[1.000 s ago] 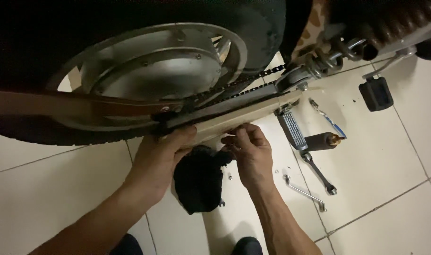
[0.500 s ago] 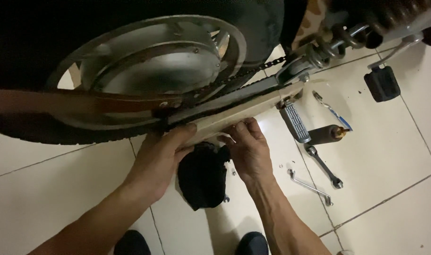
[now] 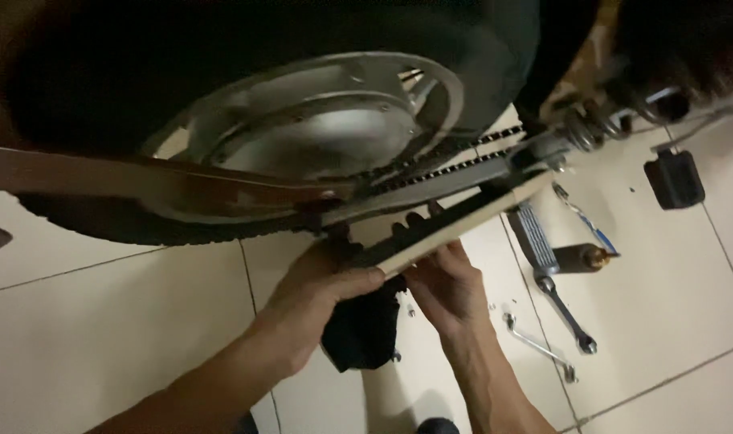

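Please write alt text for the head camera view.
Two bare hands, left hand and right hand, hold a long pale chain cover under a motorcycle's rear wheel. Two spanners and a black cloth lie on the tiled floor.

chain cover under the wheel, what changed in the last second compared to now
The pale chain cover has tipped down away from the chain, so its dark inner side now shows. Both hands have stayed on it: left hand at its lower end, right hand under its middle. The wrenches and the black cloth on the tiled floor lie as before.
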